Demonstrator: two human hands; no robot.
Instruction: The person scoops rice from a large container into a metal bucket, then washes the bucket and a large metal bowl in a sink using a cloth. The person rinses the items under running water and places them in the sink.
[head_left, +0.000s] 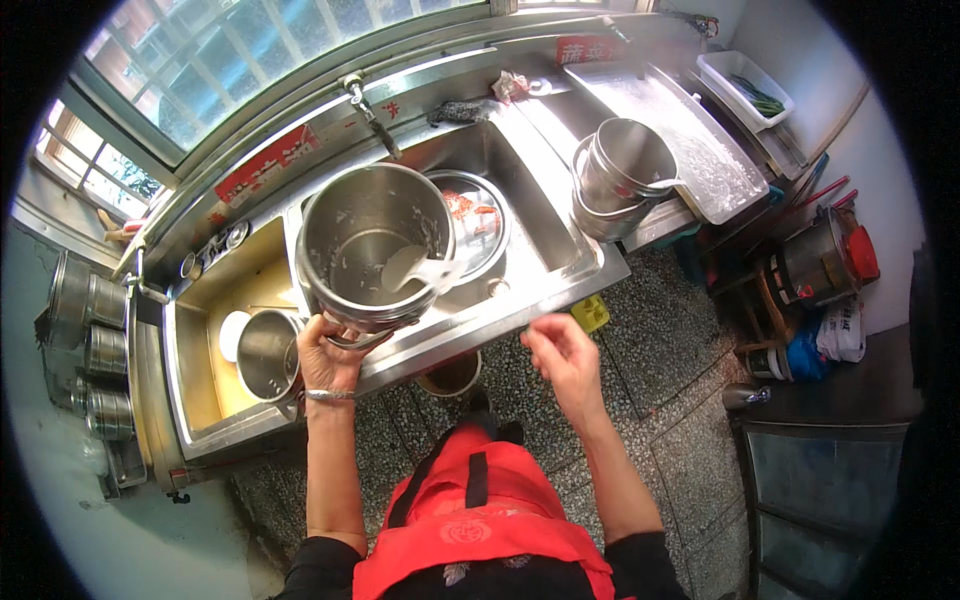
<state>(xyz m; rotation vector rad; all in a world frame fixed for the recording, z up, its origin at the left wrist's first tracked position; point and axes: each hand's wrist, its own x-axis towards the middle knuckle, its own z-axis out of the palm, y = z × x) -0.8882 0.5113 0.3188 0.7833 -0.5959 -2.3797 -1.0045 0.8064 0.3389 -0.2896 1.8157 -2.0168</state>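
My left hand (330, 352) grips the near lower side of a deep stainless steel pot (360, 225), tilted above the divider between two sinks. Inside the pot a pale rice paddle (405, 268) rests with its handle over the right rim, and white grains cling to the wall. Bare of any object, my right hand (561, 349) hovers past the sink's front edge, fingers curled loosely. Behind the pot, a round metal basin (480, 202) with red bits in it sits in the right sink (544, 225). A smaller steel pot (268, 352) stands in the left sink (196, 352).
Nested steel pots (622, 169) stand on the counter at right, beside a large wet metal tray (697, 142). A faucet (371, 116) reaches over the sinks. Below the sink edge are a bucket (454, 375) and a yellow object (590, 312). Steel canisters (105, 349) line the left wall.
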